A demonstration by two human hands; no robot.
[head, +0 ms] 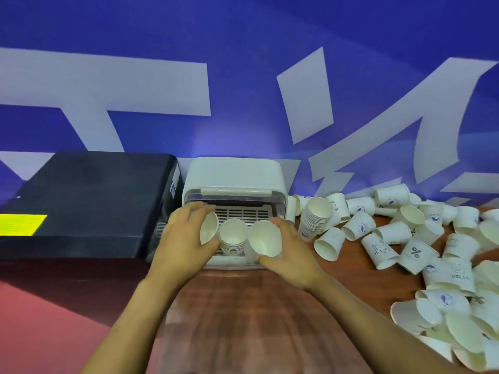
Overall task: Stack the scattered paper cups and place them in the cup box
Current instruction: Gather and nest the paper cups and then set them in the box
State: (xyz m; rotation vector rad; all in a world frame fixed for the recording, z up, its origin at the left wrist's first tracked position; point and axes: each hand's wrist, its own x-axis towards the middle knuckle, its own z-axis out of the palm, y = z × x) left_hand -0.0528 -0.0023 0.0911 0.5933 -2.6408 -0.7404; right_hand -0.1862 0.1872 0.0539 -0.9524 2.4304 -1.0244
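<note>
Both forearms reach out from us over the brown wooden tabletop (243, 306). Our left hand (183, 238) wraps around a white paper cup stack (208, 230) and our right hand (289, 255) clasps another white paper cup stack (264, 238), both tipped toward us at the open front of the white plastic cup box (235, 174). Between the hands sits a third nested stack of white cups (233, 236), already inside the box on its slatted tray. So we judge three stacks are in or going in. Just past the right hand leans a tall nested stack of paper cups (314, 217), still outside. Farther right, the heap of loose printed paper cups (405, 238) sprawls on its sides, so most of the job is left. How many cups each held stack has, we cannot tell; the heap runs off the right edge, and the box's depths are shadowed. Beyond the left hand sits a black box-shaped machine (89, 201).
</note>
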